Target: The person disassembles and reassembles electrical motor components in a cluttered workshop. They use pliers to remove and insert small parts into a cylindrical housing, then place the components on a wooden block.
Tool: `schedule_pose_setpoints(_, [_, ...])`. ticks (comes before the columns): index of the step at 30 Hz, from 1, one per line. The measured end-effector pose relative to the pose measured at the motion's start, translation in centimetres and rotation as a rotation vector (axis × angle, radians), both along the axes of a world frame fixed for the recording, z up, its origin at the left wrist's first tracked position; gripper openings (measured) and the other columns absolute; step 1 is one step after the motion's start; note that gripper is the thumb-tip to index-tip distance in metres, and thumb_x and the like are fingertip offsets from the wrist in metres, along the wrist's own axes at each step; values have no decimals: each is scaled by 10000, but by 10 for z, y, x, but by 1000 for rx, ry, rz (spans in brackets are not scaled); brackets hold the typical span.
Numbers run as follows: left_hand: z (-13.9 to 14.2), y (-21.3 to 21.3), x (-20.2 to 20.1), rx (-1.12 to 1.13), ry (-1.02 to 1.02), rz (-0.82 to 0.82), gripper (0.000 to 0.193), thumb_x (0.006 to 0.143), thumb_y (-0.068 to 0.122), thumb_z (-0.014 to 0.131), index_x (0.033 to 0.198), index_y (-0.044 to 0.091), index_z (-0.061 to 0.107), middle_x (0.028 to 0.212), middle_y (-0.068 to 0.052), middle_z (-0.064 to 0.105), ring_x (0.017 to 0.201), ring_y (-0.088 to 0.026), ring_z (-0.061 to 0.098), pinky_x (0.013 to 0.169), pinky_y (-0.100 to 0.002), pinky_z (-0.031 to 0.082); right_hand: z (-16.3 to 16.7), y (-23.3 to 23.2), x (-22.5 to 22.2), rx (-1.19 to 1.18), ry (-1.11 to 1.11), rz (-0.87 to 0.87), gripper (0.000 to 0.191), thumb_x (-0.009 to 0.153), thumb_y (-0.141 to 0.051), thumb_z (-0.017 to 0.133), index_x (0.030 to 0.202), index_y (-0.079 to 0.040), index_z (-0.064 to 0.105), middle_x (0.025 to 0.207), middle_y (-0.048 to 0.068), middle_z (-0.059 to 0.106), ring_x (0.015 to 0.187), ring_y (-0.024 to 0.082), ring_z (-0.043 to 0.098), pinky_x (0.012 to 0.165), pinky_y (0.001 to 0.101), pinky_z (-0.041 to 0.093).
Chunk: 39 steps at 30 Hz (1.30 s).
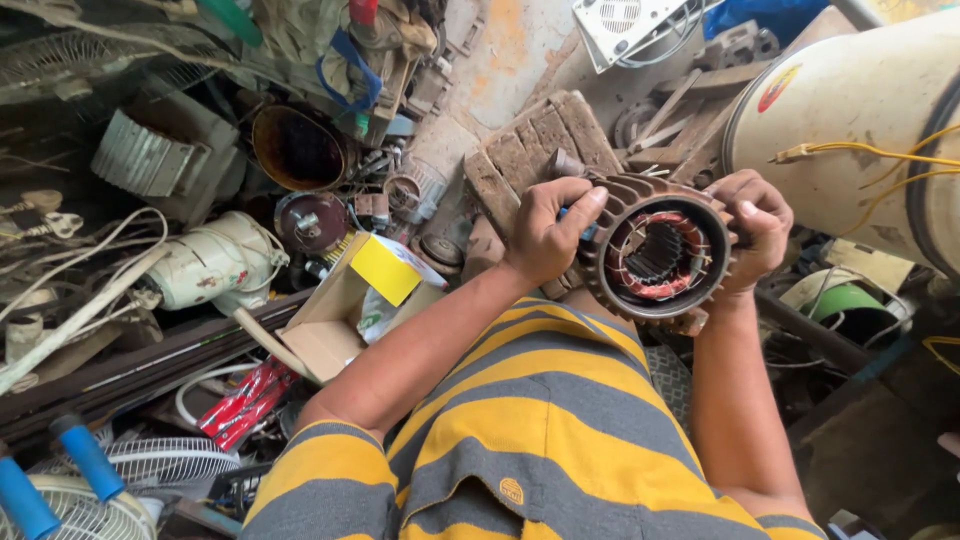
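Observation:
A finned, round metal motor stator [655,250] with red and copper windings inside is held up in front of my chest, its open end facing me. My left hand [548,232] grips its left rim, fingers curled over the fins, with a small blue object partly hidden under the fingers. My right hand [752,228] clasps the right rim. Both forearms come up from my yellow-and-grey striped shirt [530,440].
A large cream cylinder [850,110] with yellow wires stands at the right. An open cardboard box [345,310] with a yellow flap lies left of my arm. Old motors, a white fan motor [210,262], fan grilles [150,465], a worn wooden block [535,150] and cables crowd the floor.

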<state>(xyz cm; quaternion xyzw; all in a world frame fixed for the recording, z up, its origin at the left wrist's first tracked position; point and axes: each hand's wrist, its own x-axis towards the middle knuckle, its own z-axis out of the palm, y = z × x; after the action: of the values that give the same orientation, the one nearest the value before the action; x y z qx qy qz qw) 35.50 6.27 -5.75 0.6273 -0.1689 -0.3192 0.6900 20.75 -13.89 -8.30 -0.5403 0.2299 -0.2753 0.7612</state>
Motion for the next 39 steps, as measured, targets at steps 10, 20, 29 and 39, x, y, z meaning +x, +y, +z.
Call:
schedule_pose_setpoints(10, [-11,8,-1,4,-21,-9,350,1000,204,587,723,-6,544,621,-23,462,625,-95,434,604,-316,398,-10,10,-5,-16,18,4,281,865,-244,546,769,13,488,793,146,533,805,229,541,805,310,459])
schedule_pose_setpoints(20, [-18,14,-8,-48,54,-31,352,1004,177,582,712,3,494,666,-6,460,673,-91,431,634,-311,385,-10,11,-4,13,-14,15,272,851,-205,590,734,6,465,784,132,512,793,222,538,782,314,463])
schedule_pose_setpoints(29, [-25,25,2,-1,20,-56,340,985,162,572,732,6,405,697,-45,339,676,-117,382,627,-336,342,-1,29,12,-67,57,-23,310,806,-255,586,693,-8,436,772,137,501,768,210,499,762,307,439])
schedule_pose_setpoints(39, [-37,10,1,7,-42,-56,334,931,147,577,661,17,429,642,-88,399,688,-221,443,683,-375,370,-11,15,11,-41,85,-10,311,781,-255,602,665,-24,429,730,103,464,792,218,484,790,327,432])
